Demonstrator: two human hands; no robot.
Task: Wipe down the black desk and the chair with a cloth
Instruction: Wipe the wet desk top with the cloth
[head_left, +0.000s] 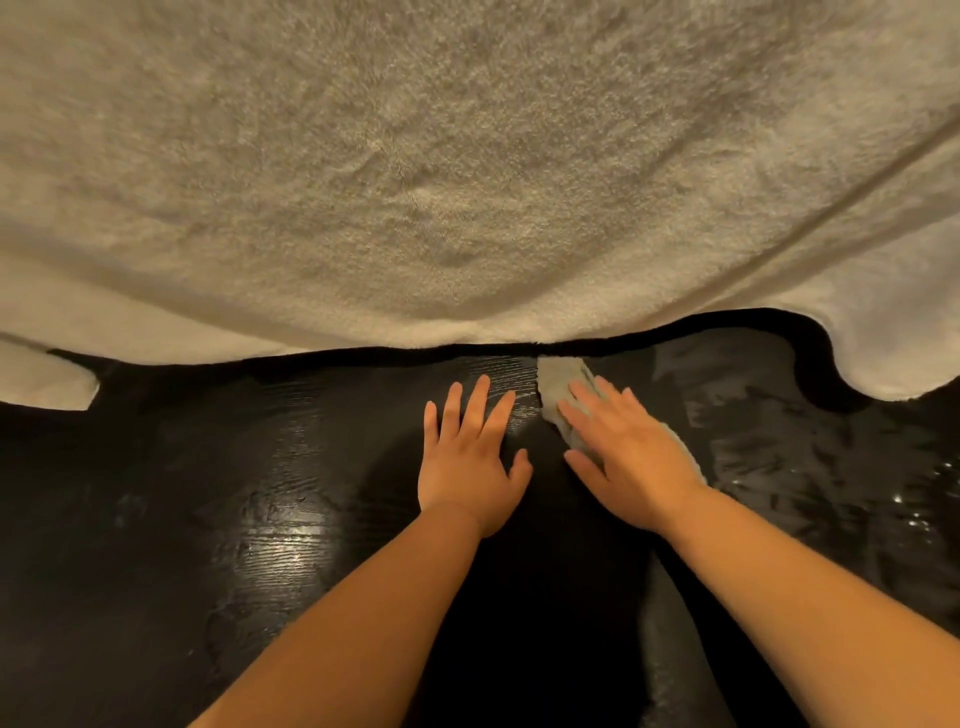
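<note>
Pressing down on a pale cloth (558, 379), the right hand (631, 457) lies palm-flat with its fingers straight and slightly spread. Its grip is apart, not curled round the fabric. The cloth is a small, nubby, folded piece, greyish-white. One squared end pokes out beyond the fingertips and a thin edge shows along the outer side of the hand. It lies on the black bench (260, 519), close to the far edge.

Just beside it, the left hand (470, 462) rests flat on bare wood, its grip likewise apart and its fingers fanned. The bench top is glossy black with a fine ribbed wood grain that catches the light. Dull smeared streaks (779, 441) and a few bright droplets mark it to the right of the cloth.

Beyond the bench's far edge spreads a beige, deep-piled fabric (415, 156), soft and shaggy with a wavy border. Whether it is a rug or a blanket cannot be told.
</note>
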